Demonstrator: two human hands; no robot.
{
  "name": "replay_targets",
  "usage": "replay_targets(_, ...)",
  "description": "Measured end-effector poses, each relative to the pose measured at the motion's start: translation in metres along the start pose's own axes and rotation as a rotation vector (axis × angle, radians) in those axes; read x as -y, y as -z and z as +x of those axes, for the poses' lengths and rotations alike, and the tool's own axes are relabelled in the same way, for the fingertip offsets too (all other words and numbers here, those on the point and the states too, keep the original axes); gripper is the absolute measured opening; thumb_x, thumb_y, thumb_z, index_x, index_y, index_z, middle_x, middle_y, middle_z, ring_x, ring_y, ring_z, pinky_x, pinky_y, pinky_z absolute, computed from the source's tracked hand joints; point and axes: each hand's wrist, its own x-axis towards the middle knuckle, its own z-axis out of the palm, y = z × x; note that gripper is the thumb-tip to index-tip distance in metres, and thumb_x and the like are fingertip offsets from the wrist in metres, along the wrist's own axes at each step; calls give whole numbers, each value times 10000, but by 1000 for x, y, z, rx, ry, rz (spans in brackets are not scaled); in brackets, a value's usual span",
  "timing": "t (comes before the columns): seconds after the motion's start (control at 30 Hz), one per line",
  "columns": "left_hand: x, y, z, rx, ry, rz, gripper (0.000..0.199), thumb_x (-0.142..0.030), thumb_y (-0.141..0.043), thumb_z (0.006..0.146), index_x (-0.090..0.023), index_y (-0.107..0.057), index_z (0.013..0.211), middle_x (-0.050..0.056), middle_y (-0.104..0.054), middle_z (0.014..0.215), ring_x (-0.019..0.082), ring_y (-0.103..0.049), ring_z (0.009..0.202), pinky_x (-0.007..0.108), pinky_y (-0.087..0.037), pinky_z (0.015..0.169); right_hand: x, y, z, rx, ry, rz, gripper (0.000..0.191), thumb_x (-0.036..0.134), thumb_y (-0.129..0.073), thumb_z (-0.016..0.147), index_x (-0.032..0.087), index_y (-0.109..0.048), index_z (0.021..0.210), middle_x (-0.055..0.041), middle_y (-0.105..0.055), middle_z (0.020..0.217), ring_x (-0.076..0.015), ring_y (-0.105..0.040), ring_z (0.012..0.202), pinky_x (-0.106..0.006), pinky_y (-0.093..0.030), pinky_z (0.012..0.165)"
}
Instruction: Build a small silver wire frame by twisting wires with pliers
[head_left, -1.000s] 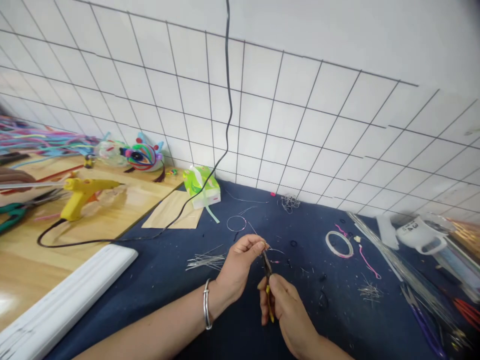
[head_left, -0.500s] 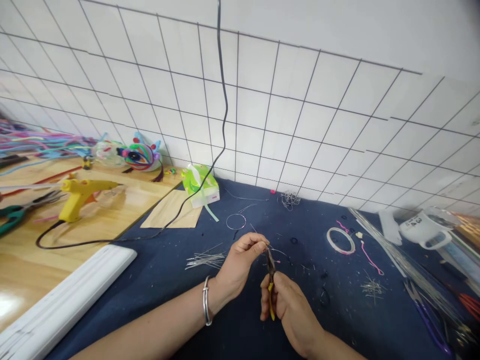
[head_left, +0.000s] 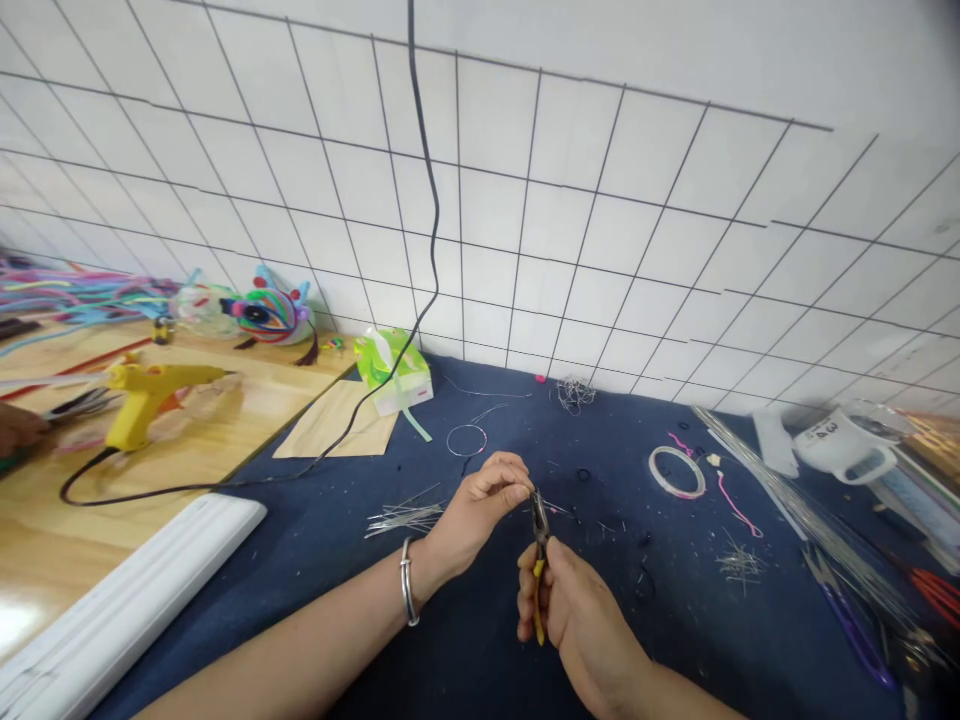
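My right hand [head_left: 592,620] is wrapped round yellow-handled pliers [head_left: 539,530], their jaws pointing up and away from me. At the tips of the jaws, my left hand [head_left: 484,510] pinches a thin wire between thumb and forefinger; most of it is hidden by the fingers. A silver bangle circles the left wrist. Left of that hand lies a bundle of straight wire pieces [head_left: 405,518] on the dark blue cloth [head_left: 315,590]. A thin wire ring [head_left: 466,441] rests just beyond.
A yellow glue gun [head_left: 142,400] lies on the wooden board at left, near another person's hand [head_left: 19,428]. A tissue pack [head_left: 394,370] stands by the wall. On the right are a ribbon spool [head_left: 676,472], purple-handled scissors [head_left: 847,620], long wires and a white mug [head_left: 846,445].
Another person's hand has come in at the far left, at the green-handled tool. My hands keep their hold at the plier tips, and the view has shifted slightly.
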Motion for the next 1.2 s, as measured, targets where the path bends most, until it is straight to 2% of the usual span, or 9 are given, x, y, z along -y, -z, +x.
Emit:
replay_targets(0.13,0,2,2,-4,-41,76,100,-225,-570,781,-148,-623,745,44,-513,872,151,-474,858,286,-371,793,1,-2,-2,-26,-41,10,346,477,-380,861,157,-513,864,8,-458,662,-98,-449,552,-240,-358,495)
replay_targets(0.4,1,6,1,70,-55,144,109,-218,-538,808,-147,-603,756,35,-531,825,139,-498,797,283,-392,759,4,-3,-3,-17,-133,72,345,500,-419,837,165,-501,838,22,-438,646,-71,-402,511,-209,-290,445)
replay_targets(0.53,0,8,3,106,-95,172,107,-213,-539,809,-148,-604,755,39,-527,829,138,-502,804,291,-395,770,7,-3,-3,-15,-166,88,347,499,-415,837,163,-502,836,19,-442,646,-76,-410,516,-217,-309,453)
replay_targets(0.73,-2,15,9,226,-127,210,111,-214,-566,790,-142,-633,739,63,-530,870,162,-497,883,303,-388,807,9,-4,-5,12,-220,97,360,484,-361,860,155,-505,847,7,-452,662,-89,-432,523,-243,-357,472)
replay_targets(0.93,6,21,12,133,-45,203,125,-245,-551,800,-140,-596,750,38,-540,804,140,-499,789,279,-390,750,8,3,-8,113,-236,-95,340,455,-389,857,142,-519,822,12,-448,619,-80,-419,495,-225,-330,451)
replay_targets(1.2,8,20,11,111,29,171,110,-245,-562,789,-137,-581,797,29,-557,786,127,-497,745,255,-390,706,3,15,0,68,-184,-111,356,486,-377,855,159,-518,850,16,-451,664,-70,-424,524,-212,-318,469)
